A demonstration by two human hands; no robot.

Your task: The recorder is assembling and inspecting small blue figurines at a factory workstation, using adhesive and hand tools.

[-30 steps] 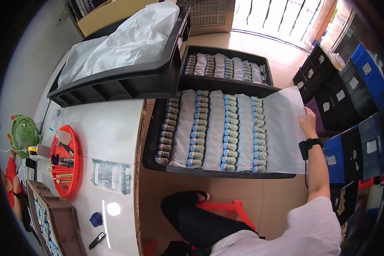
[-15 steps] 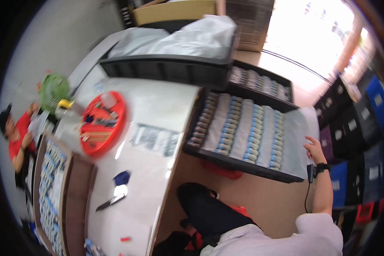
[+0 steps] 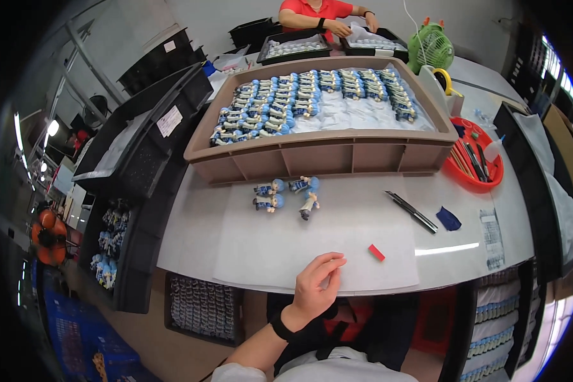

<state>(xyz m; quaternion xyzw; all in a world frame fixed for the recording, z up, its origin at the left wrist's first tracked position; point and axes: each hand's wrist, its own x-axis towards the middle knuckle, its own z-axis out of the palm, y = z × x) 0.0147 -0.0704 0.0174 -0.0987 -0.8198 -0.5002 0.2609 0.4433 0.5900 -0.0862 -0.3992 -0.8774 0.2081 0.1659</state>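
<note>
Risk: left hand (image 3: 316, 285), empty with fingers loosely curled, at 6 o'clock; could nudge red block (image 3: 376, 253) at 3 o'clock off surface (image 3: 267, 248). Right hand unseen.

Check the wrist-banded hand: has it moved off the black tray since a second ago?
Yes. The right hand has come across onto the white sheet at the table's near edge, just left of the red piece.

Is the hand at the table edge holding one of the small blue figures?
No, the left hand rests empty on the white sheet; the figures lie apart.
</note>
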